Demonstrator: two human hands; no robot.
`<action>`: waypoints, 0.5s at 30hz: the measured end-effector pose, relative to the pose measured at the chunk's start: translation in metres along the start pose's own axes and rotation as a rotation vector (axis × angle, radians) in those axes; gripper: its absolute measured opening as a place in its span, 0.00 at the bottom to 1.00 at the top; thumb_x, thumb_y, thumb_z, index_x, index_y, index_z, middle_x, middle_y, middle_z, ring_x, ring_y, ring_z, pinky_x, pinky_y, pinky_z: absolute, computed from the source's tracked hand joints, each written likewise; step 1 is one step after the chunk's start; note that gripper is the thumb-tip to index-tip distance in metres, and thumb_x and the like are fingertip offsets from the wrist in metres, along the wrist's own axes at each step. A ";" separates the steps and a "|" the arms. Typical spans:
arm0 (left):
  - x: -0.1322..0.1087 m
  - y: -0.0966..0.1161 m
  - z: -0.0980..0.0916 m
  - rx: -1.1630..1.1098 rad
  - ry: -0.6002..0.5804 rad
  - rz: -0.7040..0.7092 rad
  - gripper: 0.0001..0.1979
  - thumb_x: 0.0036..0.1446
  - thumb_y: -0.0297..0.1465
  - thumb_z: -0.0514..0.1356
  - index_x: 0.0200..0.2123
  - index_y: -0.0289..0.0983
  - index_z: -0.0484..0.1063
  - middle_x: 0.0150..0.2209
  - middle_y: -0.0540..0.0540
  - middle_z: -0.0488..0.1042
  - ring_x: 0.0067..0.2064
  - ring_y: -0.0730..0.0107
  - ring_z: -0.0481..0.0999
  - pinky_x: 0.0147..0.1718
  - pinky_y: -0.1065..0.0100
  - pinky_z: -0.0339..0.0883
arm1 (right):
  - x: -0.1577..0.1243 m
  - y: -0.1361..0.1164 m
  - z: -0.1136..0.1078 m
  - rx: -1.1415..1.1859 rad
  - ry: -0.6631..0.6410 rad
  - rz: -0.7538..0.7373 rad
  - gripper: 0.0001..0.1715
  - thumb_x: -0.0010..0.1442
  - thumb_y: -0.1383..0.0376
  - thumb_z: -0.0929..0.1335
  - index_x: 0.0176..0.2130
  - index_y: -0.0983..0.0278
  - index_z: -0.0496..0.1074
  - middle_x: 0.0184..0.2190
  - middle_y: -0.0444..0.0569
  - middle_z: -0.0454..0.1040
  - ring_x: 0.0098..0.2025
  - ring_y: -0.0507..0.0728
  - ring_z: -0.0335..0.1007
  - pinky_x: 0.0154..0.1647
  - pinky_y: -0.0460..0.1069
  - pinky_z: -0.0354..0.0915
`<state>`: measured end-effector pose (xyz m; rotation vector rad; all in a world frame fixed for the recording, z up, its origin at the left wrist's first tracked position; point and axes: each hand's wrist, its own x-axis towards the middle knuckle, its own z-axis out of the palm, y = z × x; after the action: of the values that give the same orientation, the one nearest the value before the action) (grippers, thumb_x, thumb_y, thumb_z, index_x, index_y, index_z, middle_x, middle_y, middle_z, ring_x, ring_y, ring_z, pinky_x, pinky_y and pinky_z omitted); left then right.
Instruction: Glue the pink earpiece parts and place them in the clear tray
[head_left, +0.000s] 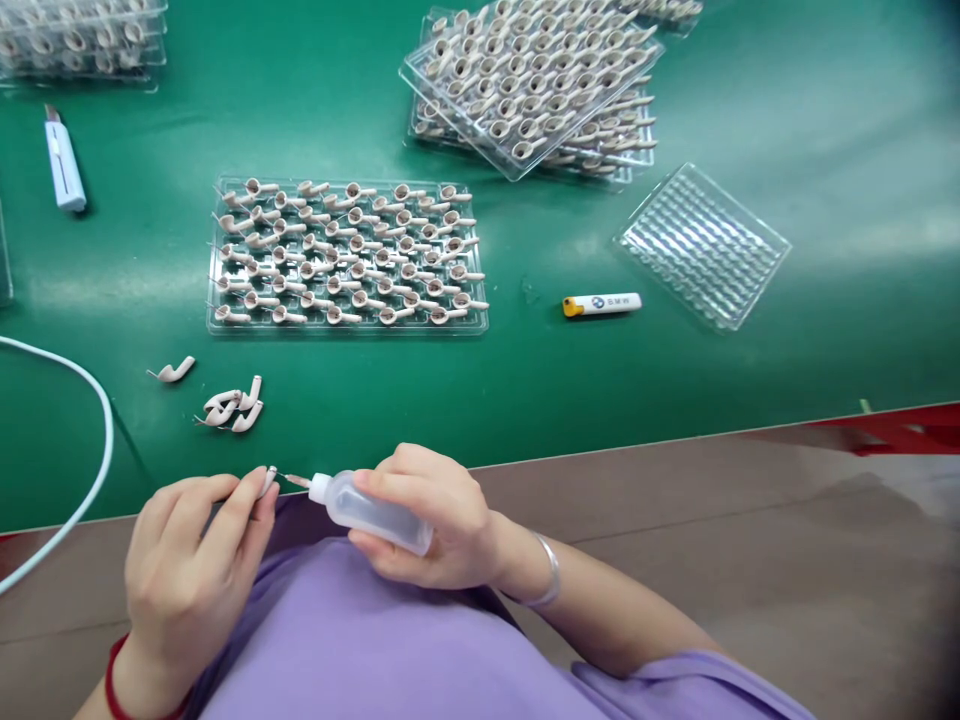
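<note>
Between the fingertips of my left hand (199, 565) is a small white earbud shell (268, 481), mostly covered by the fingers. My right hand (431, 520) grips a translucent squeeze bottle (375, 515) with a white cap, tilted so its thin needle tip (298, 481) points left at the end of the shell. Whether the needle touches the shell I cannot tell. Just beyond my left hand, several loose earbud shells (246, 418) lie in a small cluster, and a single shell (176, 370) rests apart from them. Thin wires stick out of some.
A clear tray (348, 328) of shells lies mid-table, with stacked full trays (525, 90) behind and more trays (82, 45) far left. To the right are a lighter (604, 304) and a clear tray without shells (705, 245). A utility knife (64, 165) and white cable (105, 430) are left.
</note>
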<state>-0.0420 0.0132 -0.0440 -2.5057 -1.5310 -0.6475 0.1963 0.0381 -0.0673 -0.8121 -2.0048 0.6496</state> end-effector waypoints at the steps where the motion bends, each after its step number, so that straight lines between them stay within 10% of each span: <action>1: 0.000 0.000 0.000 0.001 -0.001 -0.003 0.17 0.51 0.24 0.68 0.45 0.37 0.75 0.31 0.44 0.77 0.32 0.61 0.74 0.34 0.60 0.69 | 0.000 0.000 0.000 0.000 0.000 -0.003 0.31 0.56 0.64 0.69 0.58 0.62 0.61 0.30 0.47 0.75 0.25 0.54 0.67 0.25 0.48 0.65; 15: 0.000 0.001 -0.001 -0.004 -0.008 -0.004 0.17 0.50 0.24 0.68 0.45 0.38 0.75 0.31 0.44 0.77 0.32 0.61 0.74 0.34 0.59 0.69 | 0.001 0.000 0.000 0.008 0.010 -0.013 0.28 0.58 0.65 0.68 0.57 0.63 0.62 0.27 0.46 0.73 0.24 0.54 0.66 0.24 0.49 0.64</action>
<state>-0.0418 0.0125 -0.0434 -2.5119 -1.5398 -0.6425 0.1964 0.0387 -0.0667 -0.7950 -1.9956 0.6445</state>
